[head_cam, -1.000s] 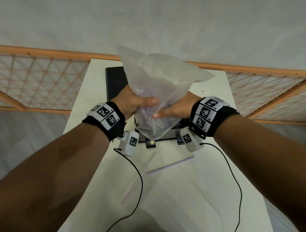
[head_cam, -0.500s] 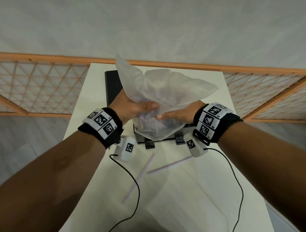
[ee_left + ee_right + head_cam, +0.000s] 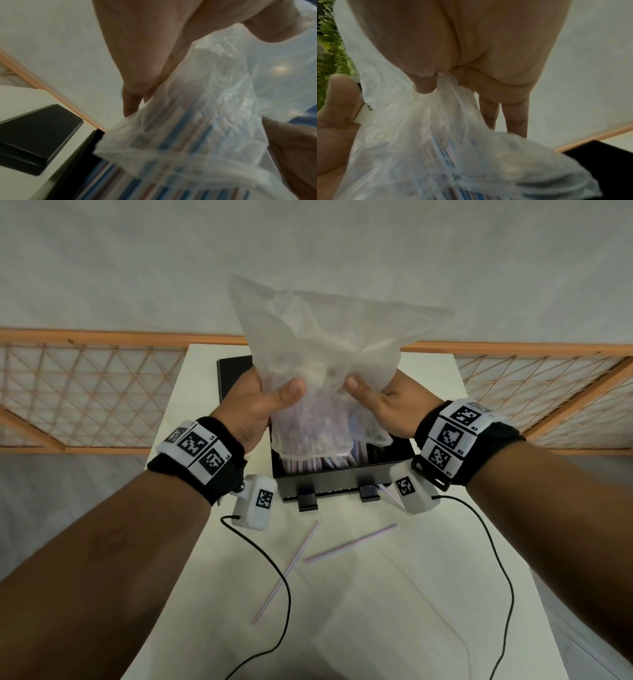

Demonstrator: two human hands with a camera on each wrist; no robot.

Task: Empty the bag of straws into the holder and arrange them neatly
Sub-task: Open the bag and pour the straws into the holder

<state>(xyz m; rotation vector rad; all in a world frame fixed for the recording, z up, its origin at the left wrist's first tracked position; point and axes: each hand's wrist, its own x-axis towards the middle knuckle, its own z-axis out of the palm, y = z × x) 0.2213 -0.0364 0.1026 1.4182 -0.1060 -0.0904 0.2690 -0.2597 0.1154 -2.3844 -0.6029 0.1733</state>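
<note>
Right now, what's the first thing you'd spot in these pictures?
A big crinkly clear bag, gripped upside down by the left hand and right hand, right above a black holder. Striped straws are sliding into it, and two stray straws lie on the white table nearer the person.

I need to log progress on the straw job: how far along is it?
Partly done: striped straws already lie in the black holder. In hand: left hand and right hand grip the upturned plastic bag, straws still inside. Left: finishing emptying, collecting two loose straws on the table, tidying.
</note>
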